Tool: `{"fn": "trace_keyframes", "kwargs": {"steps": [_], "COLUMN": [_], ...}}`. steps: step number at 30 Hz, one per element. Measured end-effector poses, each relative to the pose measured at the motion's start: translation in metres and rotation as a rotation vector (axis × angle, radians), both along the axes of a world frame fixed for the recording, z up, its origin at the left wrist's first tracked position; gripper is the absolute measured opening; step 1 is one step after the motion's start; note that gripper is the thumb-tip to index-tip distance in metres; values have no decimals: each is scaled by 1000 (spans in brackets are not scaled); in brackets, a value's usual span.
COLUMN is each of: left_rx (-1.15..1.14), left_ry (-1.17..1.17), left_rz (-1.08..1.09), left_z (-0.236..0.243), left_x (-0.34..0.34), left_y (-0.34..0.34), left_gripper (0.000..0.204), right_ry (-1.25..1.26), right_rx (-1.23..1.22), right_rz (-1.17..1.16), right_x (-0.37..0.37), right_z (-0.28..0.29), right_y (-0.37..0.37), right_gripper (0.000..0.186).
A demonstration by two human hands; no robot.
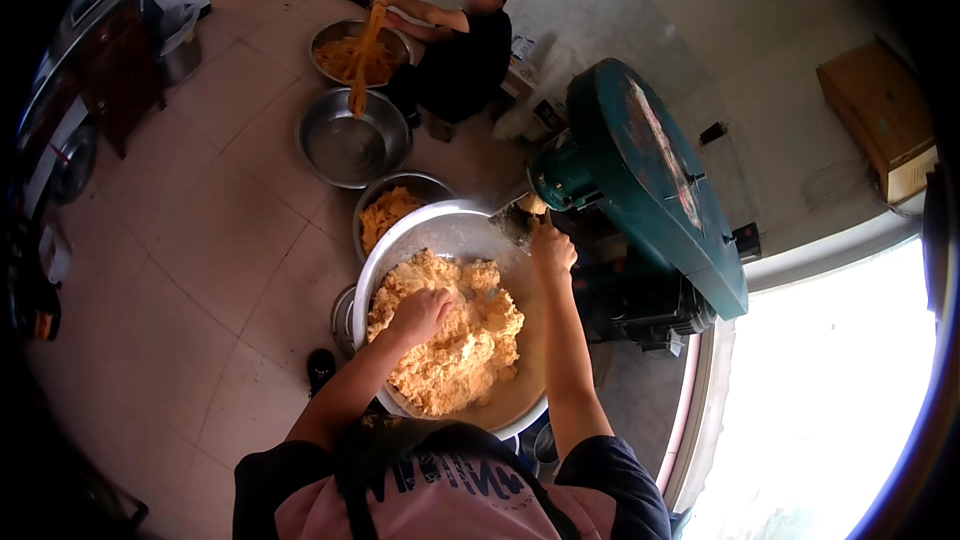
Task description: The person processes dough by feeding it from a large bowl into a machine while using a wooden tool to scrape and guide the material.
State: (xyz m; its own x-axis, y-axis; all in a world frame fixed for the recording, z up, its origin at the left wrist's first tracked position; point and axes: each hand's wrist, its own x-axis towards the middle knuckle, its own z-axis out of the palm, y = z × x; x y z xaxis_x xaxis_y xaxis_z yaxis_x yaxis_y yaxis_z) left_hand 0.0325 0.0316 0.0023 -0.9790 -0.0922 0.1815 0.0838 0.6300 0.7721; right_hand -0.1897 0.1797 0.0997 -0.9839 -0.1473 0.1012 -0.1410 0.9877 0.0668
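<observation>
A large pale basin point(537, 360) in front of me holds a heap of crumbly orange-yellow dough point(450, 350). My left hand point(420, 316) rests on top of the heap, its fingers curled into the dough. My right hand point(553, 248) is raised past the basin's far right rim, closed, at the metal mouth point(513, 223) of a green machine point(640, 170). A small lump of dough point(533, 204) shows just above its fingers. Whatever lies inside that grip is hidden.
Beyond the basin stand a bowl of orange pieces point(388, 212), a steel basin point(352, 140) and another basin point(330, 35) with orange strips. A seated person point(460, 55) lifts long strips there. A bright opening point(810, 390) lies at right, a wooden cabinet point(118, 75) at far left.
</observation>
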Motion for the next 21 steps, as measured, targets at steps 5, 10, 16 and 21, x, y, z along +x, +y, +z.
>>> {"fn": "trace_keyframes", "kwargs": {"steps": [5,10,16,21], "left_rx": [3,-6,-19,0], "left_ry": [53,26,-27,-6], "left_rz": [-29,-52,-17,-85], "left_z": [-3,-6,-10,-4], "left_x": [-2,-7,-2,-10], "left_y": [5,10,2,12], "left_gripper": [18,20,21,22], "right_ry": [-26,-21,-119,-2], "right_rx": [22,-70,-91,-135], "right_rz": [-48,-26,-86,-92], "right_x": [-2,-18,21,-19], "right_z": [4,-21,33,-19], "right_y": [-2,10,-22,11], "right_gripper": [28,31,49,38]}}
